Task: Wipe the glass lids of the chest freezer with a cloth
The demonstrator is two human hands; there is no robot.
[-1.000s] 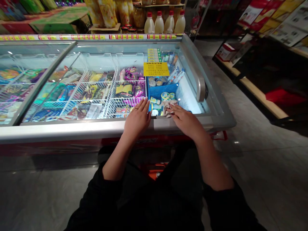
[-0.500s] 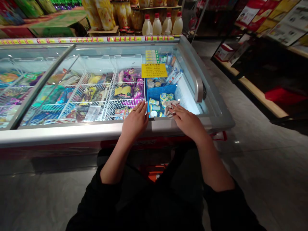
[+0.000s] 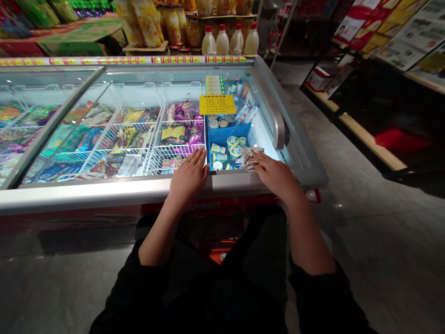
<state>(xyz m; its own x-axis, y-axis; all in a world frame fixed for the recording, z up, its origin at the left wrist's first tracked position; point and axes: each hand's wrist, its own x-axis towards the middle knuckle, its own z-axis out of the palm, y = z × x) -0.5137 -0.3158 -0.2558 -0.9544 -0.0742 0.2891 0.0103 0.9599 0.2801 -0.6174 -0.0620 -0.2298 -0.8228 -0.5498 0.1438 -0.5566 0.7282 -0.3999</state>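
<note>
A chest freezer point(image 3: 114, 188) with a sliding glass lid stands in front of me. My left hand point(image 3: 189, 171) lies flat at its near edge, fingers stretched out over the glass, with a ring on one finger. Under my right hand point(image 3: 274, 174) is a crumpled greyish cloth point(image 3: 251, 158), gripped and pressed on the glass near the right end. Below the glass, a blue basket point(image 3: 231, 133) holds several ice cream cups point(image 3: 235, 150). A yellow sign point(image 3: 217, 104) with dark writing is farther back on the glass.
White wire baskets point(image 3: 153, 148) with packaged frozen food fill the freezer's left part. A raised handle point(image 3: 279, 130) runs along the lid's right side. Bottles with red caps point(image 3: 222, 41) and jars point(image 3: 174, 25) stand behind. A shelf point(image 3: 377, 144) with boxes is at the right.
My right hand and the cloth have shifted slightly right across the glass. My left hand remains flat near the front edge. The whole view has turned a little to the right.
</note>
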